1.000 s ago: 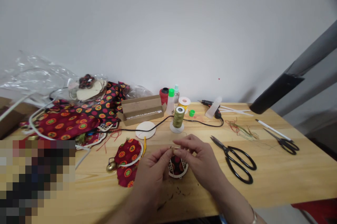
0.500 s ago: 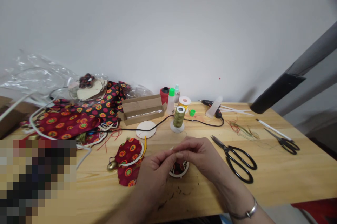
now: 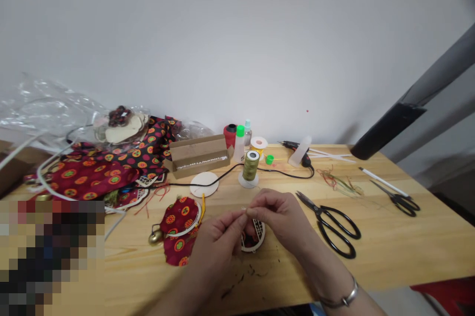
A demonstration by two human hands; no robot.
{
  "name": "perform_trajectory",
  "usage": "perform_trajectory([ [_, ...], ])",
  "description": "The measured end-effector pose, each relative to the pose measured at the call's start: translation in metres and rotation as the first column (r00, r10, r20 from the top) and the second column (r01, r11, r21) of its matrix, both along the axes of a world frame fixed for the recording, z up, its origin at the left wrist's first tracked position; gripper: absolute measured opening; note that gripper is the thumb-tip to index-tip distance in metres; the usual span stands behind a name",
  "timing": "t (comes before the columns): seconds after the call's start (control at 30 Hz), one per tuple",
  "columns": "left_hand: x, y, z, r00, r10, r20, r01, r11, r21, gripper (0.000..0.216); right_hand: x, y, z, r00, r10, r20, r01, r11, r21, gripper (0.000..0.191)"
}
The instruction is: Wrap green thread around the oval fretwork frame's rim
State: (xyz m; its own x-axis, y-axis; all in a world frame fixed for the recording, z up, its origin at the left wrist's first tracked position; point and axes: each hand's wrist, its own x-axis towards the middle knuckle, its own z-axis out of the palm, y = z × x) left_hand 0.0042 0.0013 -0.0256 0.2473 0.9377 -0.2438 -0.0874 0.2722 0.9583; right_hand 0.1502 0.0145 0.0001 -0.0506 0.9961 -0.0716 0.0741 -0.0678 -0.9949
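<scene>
My left hand and my right hand meet above the front middle of the wooden table. Both pinch something tiny between thumb and fingertips, too small to name. Under them lies a small white lattice disc with red patterned cloth, partly hidden by my fingers. A green thread spool stands just behind my hands. To the left lies a red cloth-covered round piece with a small brass bell.
Large black scissors lie right of my hands, smaller scissors farther right. A cardboard box, glue bottles, a glue gun with black cord and a white disc sit behind. Patterned fabric and plastic bags fill the left.
My hands have stayed together over the lattice disc, shifting slightly as the fingertips work. My right hand lowered and closed in toward the left one.
</scene>
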Motion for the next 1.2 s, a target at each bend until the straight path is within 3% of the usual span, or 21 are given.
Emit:
perform_trajectory([
  [0.13,0.002,0.0,-0.003,0.963,0.012,0.269,0.016,0.995,-0.103,0.029,0.0,-0.001,-0.003,0.998,0.022,-0.053,-0.024,0.999,-0.032,0.011],
  [0.23,0.005,0.0,0.0,0.929,0.059,0.366,0.013,0.982,-0.19,0.028,0.001,0.0,-0.001,0.997,0.005,-0.073,-0.009,0.999,-0.05,0.01],
  [0.5,0.007,-0.002,0.001,0.928,0.091,0.361,-0.008,0.974,-0.227,0.029,0.004,0.003,0.005,0.997,-0.079,0.003,0.079,0.997,-0.003,0.01],
  [1.03,0.009,-0.004,-0.001,0.969,0.08,0.232,-0.041,0.985,-0.17,0.026,0.002,0.0,0.001,0.996,-0.079,-0.034,0.078,0.996,-0.031,0.012],
  [1.2,0.01,-0.005,0.001,0.95,0.106,0.294,-0.043,0.976,-0.211,0.024,0.002,0.0,-0.001,0.996,-0.084,-0.018,0.084,0.996,0.002,0.012],
])
